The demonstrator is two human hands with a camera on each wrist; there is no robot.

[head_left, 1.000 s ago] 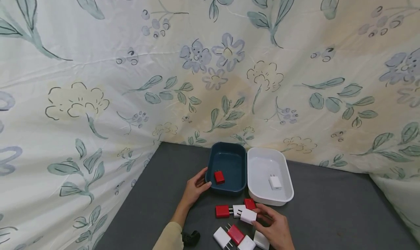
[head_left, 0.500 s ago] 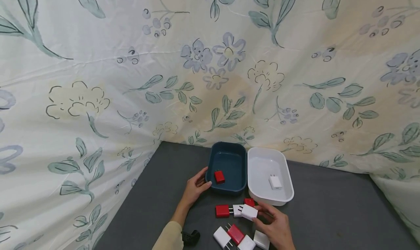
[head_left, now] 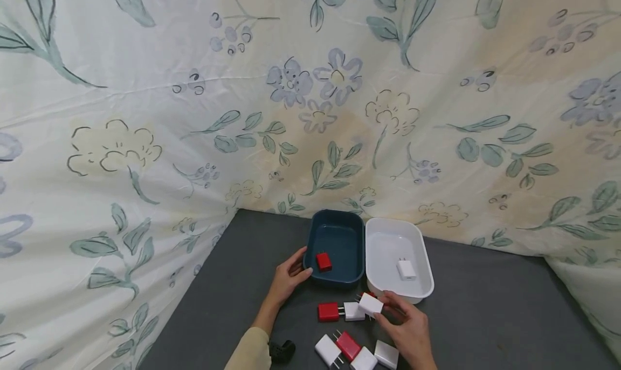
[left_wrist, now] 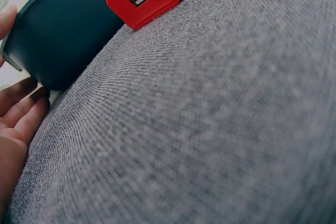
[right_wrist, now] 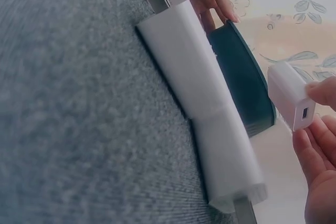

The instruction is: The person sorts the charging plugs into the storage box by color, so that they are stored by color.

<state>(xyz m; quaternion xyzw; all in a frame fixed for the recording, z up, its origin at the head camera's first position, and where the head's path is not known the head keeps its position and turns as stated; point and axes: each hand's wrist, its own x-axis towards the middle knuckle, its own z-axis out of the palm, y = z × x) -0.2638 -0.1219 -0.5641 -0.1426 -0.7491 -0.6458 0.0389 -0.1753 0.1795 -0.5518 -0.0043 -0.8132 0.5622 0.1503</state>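
Observation:
My right hand (head_left: pixel 409 327) pinches a white USB wall charger (head_left: pixel 371 305) between thumb and fingers, in front of the white tray (head_left: pixel 428 251). The charger's port faces the hand in the right wrist view. Beneath it, a red charger is mostly hidden. With thumb and fingers spread, my left hand (head_left: pixel 286 280) rests against the outside of the dark blue tray (head_left: pixel 342 235) at its front left corner. One red charger (head_left: pixel 323 262) lies in the blue tray, one white charger (head_left: pixel 406 269) in the white tray.
Before the trays lie a red charger (head_left: pixel 328 312) and a white charger (head_left: pixel 354 312), prongs towards each other. Several more red and white chargers cluster nearer, including a white one (head_left: pixel 386 354) by the right wrist. A black strap (head_left: pixel 282 351) sits beside the left sleeve. Floral cloth hangs behind.
My right hand has lifted the white charger slightly up and away, so it now covers most of the red charger behind it. The left hand has stayed at the blue tray.

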